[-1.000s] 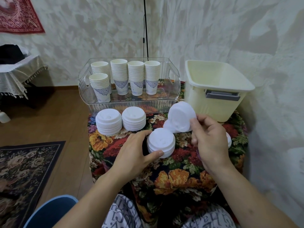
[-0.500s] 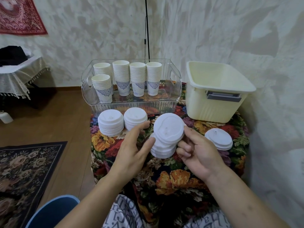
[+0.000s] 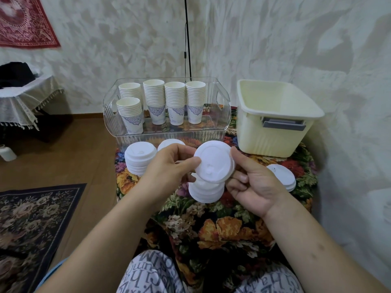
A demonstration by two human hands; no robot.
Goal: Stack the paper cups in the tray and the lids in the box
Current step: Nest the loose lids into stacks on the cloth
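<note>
Cup tray (image 3: 220,106) left of box (image 3: 275,132), lid stacks (image 3: 139,159) before.

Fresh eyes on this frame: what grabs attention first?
Dead centre, both hands hold a white lid stack tilted toward the camera, left hand and right hand pinching its edges above another lid pile on the floral cloth. Behind, the clear tray shows five columns of paper cups. To its right sits a cream box, seemingly empty.
</note>
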